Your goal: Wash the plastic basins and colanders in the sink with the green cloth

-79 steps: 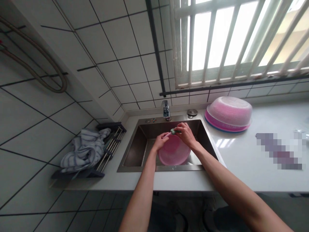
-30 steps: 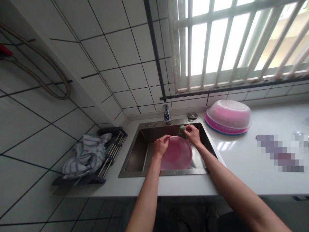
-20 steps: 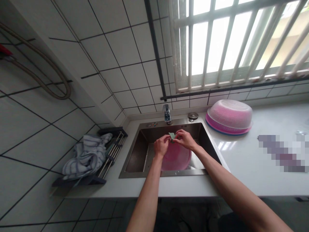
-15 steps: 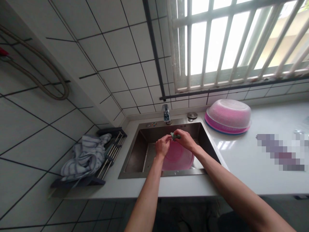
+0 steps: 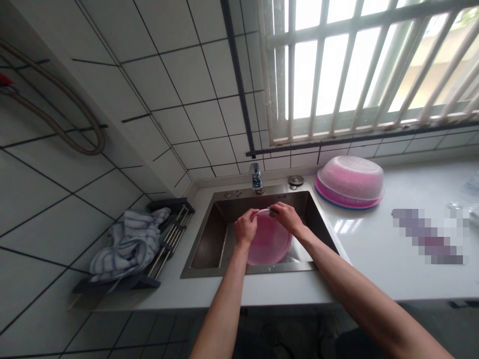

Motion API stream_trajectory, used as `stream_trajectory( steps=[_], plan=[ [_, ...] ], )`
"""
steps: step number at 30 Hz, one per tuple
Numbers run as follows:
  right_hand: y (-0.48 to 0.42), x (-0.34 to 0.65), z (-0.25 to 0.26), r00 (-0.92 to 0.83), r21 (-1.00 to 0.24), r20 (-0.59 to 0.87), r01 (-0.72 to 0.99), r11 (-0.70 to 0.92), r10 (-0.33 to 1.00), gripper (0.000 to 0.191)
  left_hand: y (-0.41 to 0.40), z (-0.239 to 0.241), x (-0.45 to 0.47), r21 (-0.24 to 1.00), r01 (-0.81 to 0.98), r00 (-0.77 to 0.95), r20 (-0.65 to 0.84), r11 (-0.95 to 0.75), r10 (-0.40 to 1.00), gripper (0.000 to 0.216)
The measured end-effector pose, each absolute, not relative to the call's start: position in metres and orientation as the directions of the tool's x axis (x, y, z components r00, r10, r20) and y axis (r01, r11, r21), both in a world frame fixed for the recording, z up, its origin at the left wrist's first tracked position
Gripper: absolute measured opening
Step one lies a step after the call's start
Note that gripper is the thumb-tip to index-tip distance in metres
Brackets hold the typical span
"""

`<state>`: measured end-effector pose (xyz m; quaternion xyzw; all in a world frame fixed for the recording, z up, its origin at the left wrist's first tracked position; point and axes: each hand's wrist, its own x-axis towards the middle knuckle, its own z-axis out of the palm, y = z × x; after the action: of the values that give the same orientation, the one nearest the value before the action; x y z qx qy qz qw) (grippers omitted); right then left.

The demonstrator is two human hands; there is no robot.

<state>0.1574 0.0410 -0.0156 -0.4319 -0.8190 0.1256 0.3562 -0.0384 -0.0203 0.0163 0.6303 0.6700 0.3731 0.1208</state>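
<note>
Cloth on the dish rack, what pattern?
The cloth is white with thin blue-grey stripes; the head view shows it.

Back at the rim: my right hand (image 5: 285, 218) now presses on the far edge of the pink plastic basin (image 5: 268, 244), after swinging a second ago to the back right corner of the sink (image 5: 209, 234) with the green scrubbing pad (image 5: 272, 211) lifted clear. The pad, in plain view between my hands moments earlier, is now almost hidden under my fingers. My left hand (image 5: 246, 227) sits slightly further left along the basin's rim than half a second ago.
</note>
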Motion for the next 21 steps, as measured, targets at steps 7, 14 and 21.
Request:
stream_trajectory(
  steps=[7, 14, 21],
  plan=[
    [0.041, 0.145, -0.019, -0.411, -0.451, 0.558, 0.579, 0.679, 0.721, 0.018, -0.019, 0.017, -0.035, 0.649, 0.757, -0.165, 0.299, -0.073, 0.94, 0.02],
    [0.044, 0.159, -0.026, -0.245, -0.534, 0.487, 0.676, 0.507, 0.839, 0.02, -0.018, 0.012, -0.048, 0.669, 0.743, -0.287, 0.337, -0.013, 0.897, 0.019],
    [0.038, 0.139, -0.033, -0.447, -0.428, 0.553, 0.572, 0.699, 0.704, 0.025, -0.025, 0.011, -0.028, 0.646, 0.754, -0.1, 0.293, -0.12, 0.951, 0.015]
  ],
)
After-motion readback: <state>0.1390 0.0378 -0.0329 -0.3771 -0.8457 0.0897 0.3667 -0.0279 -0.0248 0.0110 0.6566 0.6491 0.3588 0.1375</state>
